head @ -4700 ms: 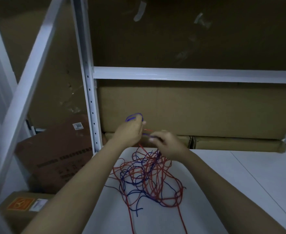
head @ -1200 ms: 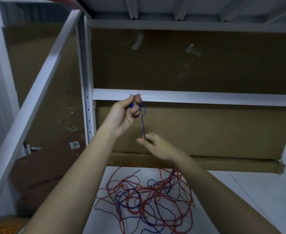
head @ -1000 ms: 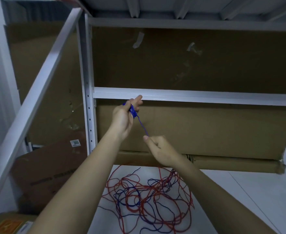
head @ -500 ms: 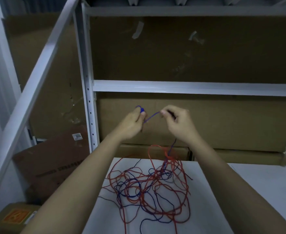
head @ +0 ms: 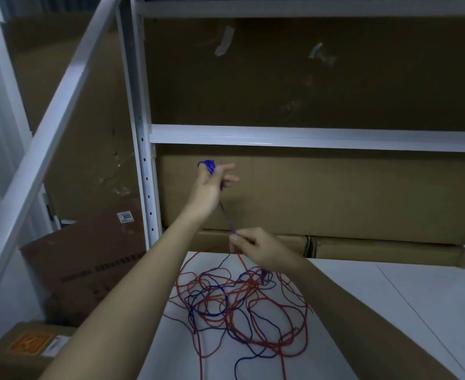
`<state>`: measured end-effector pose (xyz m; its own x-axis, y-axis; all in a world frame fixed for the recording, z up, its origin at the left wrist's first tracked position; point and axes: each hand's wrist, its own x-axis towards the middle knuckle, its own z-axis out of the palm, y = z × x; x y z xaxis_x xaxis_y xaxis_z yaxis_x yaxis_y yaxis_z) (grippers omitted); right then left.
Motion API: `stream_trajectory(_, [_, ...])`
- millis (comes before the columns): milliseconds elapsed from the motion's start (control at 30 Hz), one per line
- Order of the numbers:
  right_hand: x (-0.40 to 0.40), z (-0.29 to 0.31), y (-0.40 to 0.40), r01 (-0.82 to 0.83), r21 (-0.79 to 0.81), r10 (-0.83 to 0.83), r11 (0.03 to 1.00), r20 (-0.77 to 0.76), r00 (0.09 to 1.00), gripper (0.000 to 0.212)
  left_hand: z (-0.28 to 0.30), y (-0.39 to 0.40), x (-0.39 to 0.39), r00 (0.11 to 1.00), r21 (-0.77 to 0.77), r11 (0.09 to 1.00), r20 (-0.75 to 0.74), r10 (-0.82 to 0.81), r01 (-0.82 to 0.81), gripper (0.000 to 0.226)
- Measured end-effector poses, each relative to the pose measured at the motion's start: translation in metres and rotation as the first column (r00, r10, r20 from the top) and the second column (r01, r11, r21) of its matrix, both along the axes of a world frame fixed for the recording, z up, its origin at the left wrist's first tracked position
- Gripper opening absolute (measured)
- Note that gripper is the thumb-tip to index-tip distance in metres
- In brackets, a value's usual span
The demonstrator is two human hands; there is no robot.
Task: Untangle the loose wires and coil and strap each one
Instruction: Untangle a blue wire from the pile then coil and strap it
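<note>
Storage bay, dim light: white metal shelving (head: 280, 137) backed by large cardboard cartons (head: 321, 193), with a white table (head: 417, 311) below carrying the work.

Item 1 — blue wire (head: 227, 218). We hold a small bundle of turns wound about the fingers of our left hand (head: 210, 185), which is raised above the far edge of the table; two fingers stick out straight, the rest curl round the coil. From that coil a taut length runs down to our right hand (head: 256, 246), which pinches it between thumb and fingertips just above the far edge. Below the pinch the wire drops into the heap.

Item 2 — tangle (head: 239, 305) of red and blue strands, lying loose near the left edge of the table, with tails trailing toward the near edge. We judge most of the blue length, and all of the red, unsorted.

Progress, as we judge it: early. Coiling of the first wire is begun — only a few turns gathered. Left to do: draw the rest of the blue free, finish its coil, strap it, then do the same for the red. No strap or tie shows anywhere.

Containers: a leaning brown carton (head: 88, 259) with a small label left of the shelving upright, and a smaller box (head: 22, 349) with an orange sticker beneath it. Both shut; contents unseen.
</note>
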<state>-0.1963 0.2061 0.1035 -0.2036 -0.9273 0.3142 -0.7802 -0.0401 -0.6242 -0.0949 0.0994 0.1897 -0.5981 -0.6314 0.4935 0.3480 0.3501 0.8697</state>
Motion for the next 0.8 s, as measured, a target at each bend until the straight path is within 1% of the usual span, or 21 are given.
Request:
stream_trajectory(33, [0.001, 0.001, 0.005, -0.024, -0.042, 0.024, 0.999, -0.021, 0.999, 0.031, -0.008, -0.004, 0.001, 0.975, -0.232, 0.968, 0.180, 0.134, -0.090, 0.032])
stream_trajectory(67, [0.001, 0.003, 0.011, -0.037, -0.091, 0.036, 0.995, -0.010, 0.999, 0.028, -0.019, -0.007, 0.003, 0.915, -0.431, 0.899, 0.326, 0.238, -0.080, 0.035])
stream_trajectory(100, [-0.002, 0.008, 0.014, -0.031, -0.156, 0.035, 0.987, 0.024, 0.999, 0.024, -0.028, -0.010, 0.006, 0.854, -0.561, 0.828, 0.423, 0.304, -0.018, 0.037])
stream_trajectory(133, [-0.009, 0.013, 0.016, 0.000, -0.225, 0.015, 0.974, 0.066, 0.998, 0.021, -0.036, -0.010, 0.009, 0.809, -0.616, 0.786, 0.489, 0.325, 0.057, 0.039])
stream_trajectory(167, [-0.018, 0.017, 0.015, 0.048, -0.266, -0.023, 0.963, 0.097, 0.995, 0.018, -0.042, -0.007, 0.010, 0.783, -0.625, 0.771, 0.539, 0.312, 0.122, 0.042])
stream_trajectory(233, [-0.034, 0.023, 0.010, 0.116, -0.268, -0.094, 0.957, 0.092, 0.991, 0.017, -0.045, 0.001, 0.010, 0.778, -0.608, 0.768, 0.577, 0.250, 0.204, 0.045])
stream_trajectory(267, [-0.039, 0.022, 0.005, 0.123, -0.265, -0.105, 0.956, 0.084, 0.991, 0.019, -0.043, 0.005, 0.010, 0.799, -0.563, 0.795, 0.574, 0.178, 0.227, 0.045])
stream_trajectory(300, [-0.044, 0.020, 0.002, 0.133, -0.259, -0.116, 0.957, 0.080, 0.990, 0.022, -0.039, 0.009, 0.011, 0.831, -0.465, 0.848, 0.554, 0.056, 0.253, 0.044])
stream_trajectory(333, [-0.048, 0.016, -0.002, 0.154, -0.248, -0.137, 0.956, 0.086, 0.987, 0.024, -0.034, 0.012, 0.012, 0.864, -0.319, 0.904, 0.494, -0.097, 0.284, 0.042])
stream_trajectory(367, [-0.051, 0.010, -0.004, 0.176, -0.226, -0.156, 0.958, 0.101, 0.983, 0.026, -0.027, 0.014, 0.013, 0.894, -0.153, 0.938, 0.381, -0.236, 0.312, 0.040])
stream_trajectory(400, [-0.053, 0.004, -0.004, 0.184, -0.188, -0.163, 0.965, 0.121, 0.979, 0.027, -0.020, 0.015, 0.014, 0.919, -0.003, 0.943, 0.228, -0.323, 0.332, 0.038])
stream_trajectory(433, [-0.054, -0.002, -0.003, 0.176, -0.140, -0.156, 0.974, 0.141, 0.978, 0.028, -0.012, 0.016, 0.014, 0.933, 0.113, 0.932, 0.069, -0.354, 0.345, 0.035])
stream_trajectory(500, [-0.049, -0.011, 0.002, 0.144, -0.034, -0.140, 0.989, 0.102, 0.985, 0.028, 0.003, 0.019, 0.011, 0.935, 0.267, 0.900, -0.187, -0.303, 0.345, 0.029])
stream_trajectory(533, [-0.044, -0.013, 0.004, 0.137, 0.008, -0.137, 0.991, 0.018, 0.990, 0.027, 0.008, 0.020, 0.007, 0.939, 0.305, 0.900, -0.245, -0.242, 0.312, 0.025])
stream_trajectory(567, [-0.038, -0.012, 0.008, 0.138, 0.027, -0.135, 0.990, -0.107, 0.985, 0.027, 0.011, 0.021, 0.001, 0.959, 0.300, 0.925, -0.231, -0.166, 0.232, 0.023])
stream_trajectory(600, [-0.031, -0.009, 0.011, 0.137, 0.027, -0.126, 0.990, -0.244, 0.962, 0.027, 0.011, 0.021, -0.005, 0.983, 0.255, 0.960, -0.162, -0.080, 0.120, 0.022])
stream_trajectory(633, [-0.024, -0.005, 0.014, 0.125, 0.014, -0.112, 0.992, -0.364, 0.925, 0.027, 0.008, 0.021, -0.009, 0.997, 0.173, 0.985, -0.074, 0.002, 0.011, 0.024])
stream_trajectory(700, [-0.008, 0.003, 0.021, 0.053, -0.090, -0.094, 0.995, -0.548, 0.831, 0.028, -0.005, 0.019, -0.015, 0.991, -0.052, 0.993, 0.077, 0.113, -0.109, 0.021])
stream_trajectory(733, [-0.002, 0.007, 0.027, -0.019, -0.190, -0.100, 0.982, -0.599, 0.794, 0.026, -0.013, 0.018, -0.014, 0.976, -0.171, 0.978, 0.156, 0.149, -0.121, 0.021])
stream_trajectory(767, [0.000, 0.012, 0.032, -0.078, -0.293, -0.126, 0.953, -0.615, 0.779, 0.023, -0.021, 0.018, -0.011, 0.954, -0.283, 0.953, 0.239, 0.180, -0.109, 0.025])
stream_trajectory(800, [-0.002, 0.017, 0.035, -0.095, -0.386, -0.162, 0.917, -0.582, 0.797, 0.021, -0.029, 0.019, -0.008, 0.930, -0.364, 0.929, 0.315, 0.189, -0.066, 0.032])
